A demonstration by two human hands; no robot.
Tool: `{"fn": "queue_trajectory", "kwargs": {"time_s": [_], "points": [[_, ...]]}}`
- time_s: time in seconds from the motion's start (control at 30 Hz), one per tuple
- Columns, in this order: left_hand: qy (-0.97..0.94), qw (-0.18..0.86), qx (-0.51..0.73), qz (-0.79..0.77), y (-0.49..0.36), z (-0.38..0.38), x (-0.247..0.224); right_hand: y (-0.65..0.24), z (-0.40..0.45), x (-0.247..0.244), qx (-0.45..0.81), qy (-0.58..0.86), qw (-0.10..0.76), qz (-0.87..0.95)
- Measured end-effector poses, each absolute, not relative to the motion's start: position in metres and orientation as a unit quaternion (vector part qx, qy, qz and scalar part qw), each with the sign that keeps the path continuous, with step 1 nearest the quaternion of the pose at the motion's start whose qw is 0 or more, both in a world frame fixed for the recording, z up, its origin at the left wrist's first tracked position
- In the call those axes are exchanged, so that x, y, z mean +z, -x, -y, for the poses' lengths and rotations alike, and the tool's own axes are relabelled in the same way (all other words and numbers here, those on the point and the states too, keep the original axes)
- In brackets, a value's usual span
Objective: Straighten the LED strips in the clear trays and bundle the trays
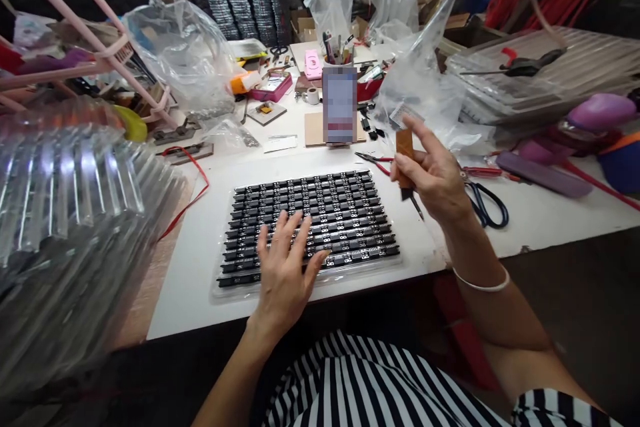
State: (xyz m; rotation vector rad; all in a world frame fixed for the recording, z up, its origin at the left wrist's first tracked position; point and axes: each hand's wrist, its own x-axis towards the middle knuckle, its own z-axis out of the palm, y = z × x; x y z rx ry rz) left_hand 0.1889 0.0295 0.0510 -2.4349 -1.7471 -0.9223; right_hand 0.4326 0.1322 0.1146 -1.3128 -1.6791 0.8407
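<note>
Currently my left hand [285, 267] lies flat, fingers spread and released, on the tray of black components [350, 207] at the near edge of the white worktop [525, 213]. My right hand [433, 177] grasps a brown-handled tool [405, 147], raised just right of the tray, blue-handled scissors [487, 207] nearby.

Probably small assembly workshop: cluttered workbench [540, 213], component tray [310, 223], scissors [487, 207].
</note>
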Motion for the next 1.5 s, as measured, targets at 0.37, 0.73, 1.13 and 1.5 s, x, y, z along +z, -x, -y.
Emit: {"fn": "queue_trajectory", "kwargs": {"time_s": [0.37,0.73,1.13,1.5], "points": [[0.567,-0.092,-0.374,0.729,-0.076,0.014,0.043,-0.476,-0.068,0.049,0.025,0.648,0.307,0.697],[0.506,-0.215,-0.419,0.722,-0.081,0.041,0.038,-0.435,-0.040,0.042,0.120,0.692,0.305,0.644],[0.392,-0.345,-0.584,0.621,-0.052,0.012,0.069,-0.437,-0.037,0.060,0.249,0.737,0.303,0.551],[0.210,-0.420,-0.781,0.411,-0.049,-0.023,0.128,-0.443,-0.032,0.038,0.236,0.641,0.440,0.583]]}}
